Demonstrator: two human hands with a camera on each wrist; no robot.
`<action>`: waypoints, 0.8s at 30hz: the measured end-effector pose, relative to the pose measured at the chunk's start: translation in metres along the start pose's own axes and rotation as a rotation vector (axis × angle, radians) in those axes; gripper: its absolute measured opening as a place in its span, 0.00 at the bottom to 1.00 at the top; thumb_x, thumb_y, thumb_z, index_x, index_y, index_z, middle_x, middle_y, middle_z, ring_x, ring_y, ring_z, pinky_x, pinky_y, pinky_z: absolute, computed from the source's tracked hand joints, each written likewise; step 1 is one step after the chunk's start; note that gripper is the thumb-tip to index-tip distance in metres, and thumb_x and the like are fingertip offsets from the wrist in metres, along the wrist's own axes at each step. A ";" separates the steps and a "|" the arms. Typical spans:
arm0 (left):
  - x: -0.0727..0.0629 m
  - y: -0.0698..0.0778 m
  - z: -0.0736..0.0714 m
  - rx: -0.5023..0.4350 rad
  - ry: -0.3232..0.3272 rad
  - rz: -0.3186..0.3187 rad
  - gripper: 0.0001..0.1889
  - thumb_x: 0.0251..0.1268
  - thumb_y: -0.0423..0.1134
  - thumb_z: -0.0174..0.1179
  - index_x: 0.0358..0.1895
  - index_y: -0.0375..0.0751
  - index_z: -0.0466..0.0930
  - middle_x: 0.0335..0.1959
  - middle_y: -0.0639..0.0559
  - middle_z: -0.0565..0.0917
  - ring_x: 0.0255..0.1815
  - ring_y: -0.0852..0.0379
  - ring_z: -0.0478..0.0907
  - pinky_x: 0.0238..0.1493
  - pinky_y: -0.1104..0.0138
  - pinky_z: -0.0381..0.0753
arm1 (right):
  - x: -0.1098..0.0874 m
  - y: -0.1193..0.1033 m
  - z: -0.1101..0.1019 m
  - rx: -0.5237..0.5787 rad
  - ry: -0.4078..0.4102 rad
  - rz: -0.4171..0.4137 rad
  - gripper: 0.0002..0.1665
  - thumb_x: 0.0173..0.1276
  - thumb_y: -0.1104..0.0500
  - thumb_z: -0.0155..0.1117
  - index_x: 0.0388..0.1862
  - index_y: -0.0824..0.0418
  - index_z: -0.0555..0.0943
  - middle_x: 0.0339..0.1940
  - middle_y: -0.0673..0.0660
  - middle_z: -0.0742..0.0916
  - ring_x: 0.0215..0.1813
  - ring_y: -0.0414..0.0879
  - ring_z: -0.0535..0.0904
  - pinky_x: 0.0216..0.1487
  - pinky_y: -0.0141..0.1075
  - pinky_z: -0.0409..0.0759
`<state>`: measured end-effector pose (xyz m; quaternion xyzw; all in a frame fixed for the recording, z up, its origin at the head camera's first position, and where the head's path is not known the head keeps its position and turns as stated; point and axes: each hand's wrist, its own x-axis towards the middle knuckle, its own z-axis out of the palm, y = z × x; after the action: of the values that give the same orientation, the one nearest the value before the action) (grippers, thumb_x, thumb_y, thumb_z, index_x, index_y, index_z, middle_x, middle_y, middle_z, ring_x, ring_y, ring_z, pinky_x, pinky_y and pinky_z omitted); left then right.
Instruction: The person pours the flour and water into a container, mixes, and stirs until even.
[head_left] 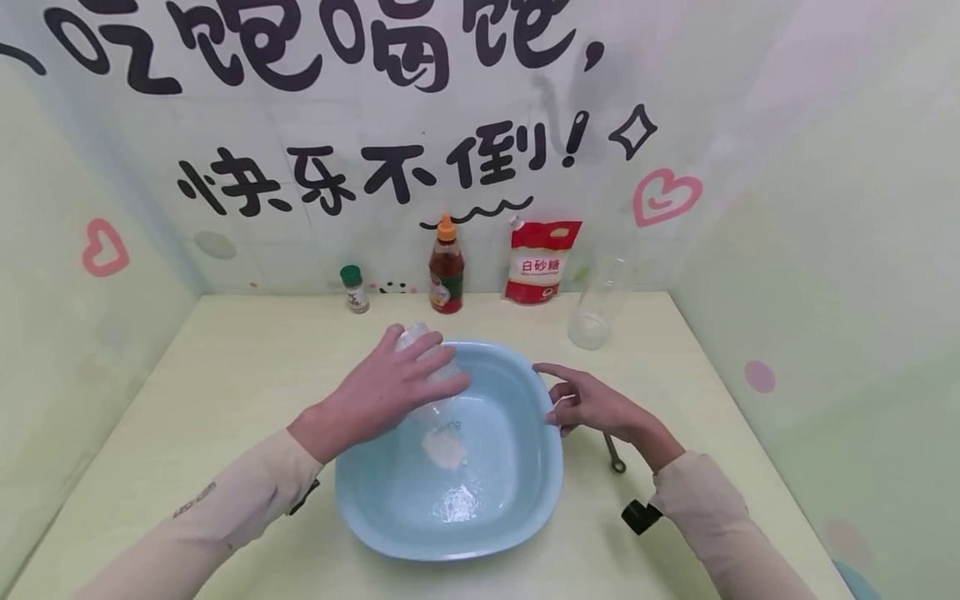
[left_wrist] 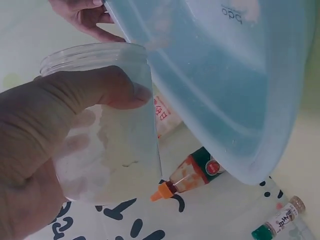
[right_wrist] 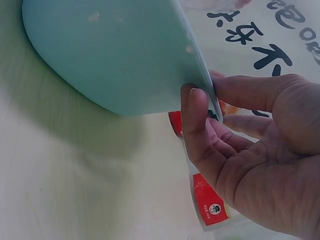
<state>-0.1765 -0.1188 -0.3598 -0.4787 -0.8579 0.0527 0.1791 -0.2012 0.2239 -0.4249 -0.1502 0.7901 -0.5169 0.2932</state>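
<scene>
My left hand [head_left: 390, 387] grips a clear jar [left_wrist: 125, 155] and holds it tilted over a light blue basin [head_left: 517, 500]. Whitish powder shows through the jar's wall in the left wrist view, and the jar's threaded mouth has no lid. A small heap of white powder [head_left: 444, 448] lies on the basin floor below the jar. On the basin's right side, my right hand [head_left: 596, 407] pinches the rim, thumb on one face and fingers on the other, as the right wrist view shows [right_wrist: 265, 130].
Along the back wall stand a green-capped shaker [head_left: 356, 292], a sauce bottle [head_left: 447, 279] with an orange cap and a red-and-white sugar pouch [head_left: 542, 262]. A clear glass vessel [head_left: 591, 327] is at the back right. A slim ring-ended handle [head_left: 616, 457] lies beside the basin, below my right wrist.
</scene>
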 end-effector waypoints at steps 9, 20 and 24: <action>0.007 -0.003 -0.011 0.038 0.032 -0.001 0.47 0.33 0.43 0.85 0.64 0.66 0.69 0.62 0.49 0.75 0.66 0.45 0.68 0.59 0.42 0.72 | -0.001 -0.001 -0.001 0.016 0.004 -0.013 0.46 0.68 0.64 0.66 0.80 0.58 0.55 0.47 0.64 0.84 0.40 0.51 0.84 0.44 0.44 0.86; 0.004 -0.011 -0.003 0.047 0.017 -0.026 0.46 0.38 0.42 0.83 0.65 0.66 0.69 0.62 0.49 0.75 0.66 0.44 0.69 0.60 0.41 0.72 | -0.002 0.002 -0.002 0.013 0.012 -0.012 0.47 0.67 0.64 0.67 0.80 0.57 0.56 0.47 0.63 0.84 0.39 0.50 0.85 0.43 0.43 0.87; 0.002 -0.011 -0.009 0.046 0.034 -0.038 0.48 0.33 0.43 0.85 0.64 0.66 0.69 0.62 0.48 0.75 0.66 0.44 0.68 0.60 0.40 0.71 | -0.002 0.003 -0.002 0.018 0.005 -0.016 0.46 0.67 0.64 0.67 0.80 0.57 0.56 0.47 0.62 0.84 0.40 0.51 0.85 0.44 0.44 0.86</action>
<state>-0.1833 -0.1241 -0.3484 -0.4588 -0.8623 0.0608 0.2053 -0.2013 0.2275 -0.4261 -0.1526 0.7848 -0.5268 0.2885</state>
